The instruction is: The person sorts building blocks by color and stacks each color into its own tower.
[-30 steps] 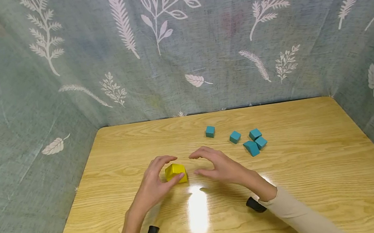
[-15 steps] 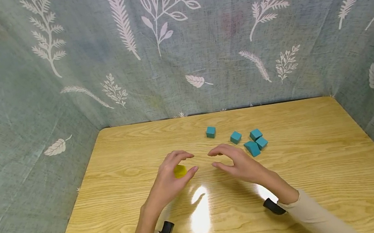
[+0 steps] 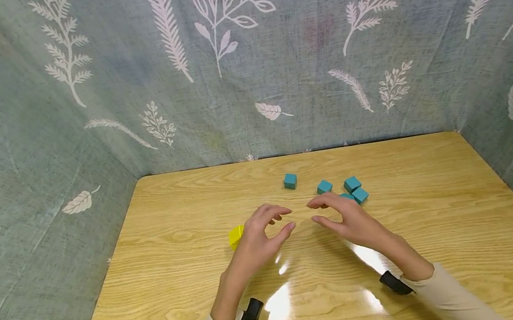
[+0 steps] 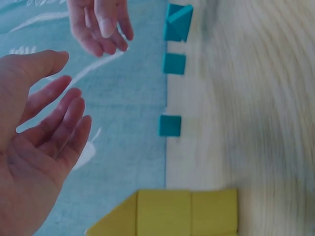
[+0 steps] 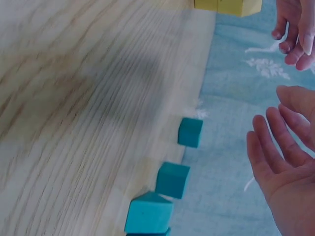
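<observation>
My left hand (image 3: 259, 240) hovers over the table, just right of a yellow block stack (image 3: 236, 236), and hides part of it. In the left wrist view the yellow stack (image 4: 189, 211) shows two square blocks and a pointed top piece. Facing it, my right hand (image 3: 349, 220) floats in front of the teal blocks, partly covering a teal wedge-like block (image 3: 347, 196). Fingers and thumbs of both hands are loosely curved, with nothing held, and a gap separates the two hands. Teal cubes stand beyond: one at the back (image 3: 290, 181), another cube (image 3: 324, 187) nearer.
Two more teal cubes, one behind (image 3: 352, 184) and one in front (image 3: 360, 195), sit close together beside the wedge-like block. A wooden table (image 3: 170, 209) carries everything. Patterned grey-green cloth (image 3: 212, 117) hangs along its back and sides.
Both hands have moved right together, keeping their curved shape. The left hand has passed from around the yellow stack to its right side. The blocks stay where they were.
</observation>
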Motion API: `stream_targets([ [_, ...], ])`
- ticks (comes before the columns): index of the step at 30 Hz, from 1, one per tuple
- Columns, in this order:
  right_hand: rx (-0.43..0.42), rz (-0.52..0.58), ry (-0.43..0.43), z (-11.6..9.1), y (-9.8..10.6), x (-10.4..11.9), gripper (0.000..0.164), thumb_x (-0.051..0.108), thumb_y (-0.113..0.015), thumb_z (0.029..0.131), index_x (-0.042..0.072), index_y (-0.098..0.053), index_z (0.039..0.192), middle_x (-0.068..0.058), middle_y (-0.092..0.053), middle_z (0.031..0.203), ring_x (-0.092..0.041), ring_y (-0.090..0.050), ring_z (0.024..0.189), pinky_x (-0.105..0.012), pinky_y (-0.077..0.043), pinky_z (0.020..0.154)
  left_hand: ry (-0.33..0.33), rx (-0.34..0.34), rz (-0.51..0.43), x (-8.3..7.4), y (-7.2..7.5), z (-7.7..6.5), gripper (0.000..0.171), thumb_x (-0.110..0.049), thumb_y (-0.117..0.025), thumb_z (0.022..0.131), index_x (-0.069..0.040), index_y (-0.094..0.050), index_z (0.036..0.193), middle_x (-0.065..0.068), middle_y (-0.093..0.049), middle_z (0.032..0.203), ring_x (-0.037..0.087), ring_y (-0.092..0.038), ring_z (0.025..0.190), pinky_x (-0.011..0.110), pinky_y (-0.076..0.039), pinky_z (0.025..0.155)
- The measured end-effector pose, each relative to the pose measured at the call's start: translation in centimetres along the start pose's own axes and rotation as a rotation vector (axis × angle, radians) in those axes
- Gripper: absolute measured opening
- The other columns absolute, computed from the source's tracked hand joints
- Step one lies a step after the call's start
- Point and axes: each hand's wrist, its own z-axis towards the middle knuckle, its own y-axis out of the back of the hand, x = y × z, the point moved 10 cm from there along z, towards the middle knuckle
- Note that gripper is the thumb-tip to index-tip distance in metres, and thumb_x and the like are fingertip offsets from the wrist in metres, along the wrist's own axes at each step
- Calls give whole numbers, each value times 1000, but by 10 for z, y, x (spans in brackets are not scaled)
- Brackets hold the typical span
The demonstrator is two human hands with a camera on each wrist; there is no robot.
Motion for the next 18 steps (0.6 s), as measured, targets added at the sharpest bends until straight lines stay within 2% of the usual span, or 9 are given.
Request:
stream_targets([
  [3,-11,-16,5,-2,4,-4,33,-1,-76,91,4,-67,122,-9,-70,118,-27,-66,110,-46,-58,89,4,1,-23,1,-8,4,24,-11,-77,94,-6,-72,117,8,-68,114,20,-64,95,40,-58,79],
  [8,-25,-56,0,-6,9,-14,33,-4,-76,90,2,-68,121,-10,-69,118,-29,-66,110,-46,-59,88,12,16,-47,2,-22,11,22,-11,-74,96,-5,-72,117,12,-68,113,25,-64,94,41,-59,81],
  [18,-71,-143,11,-5,22,-33,32,-8,-78,87,0,-69,116,-14,-71,111,-31,-67,105,-51,-59,82,-37,61,-5,7,-50,26,21,-10,-72,98,1,-71,117,15,-68,112,27,-65,93,37,-59,79],
])
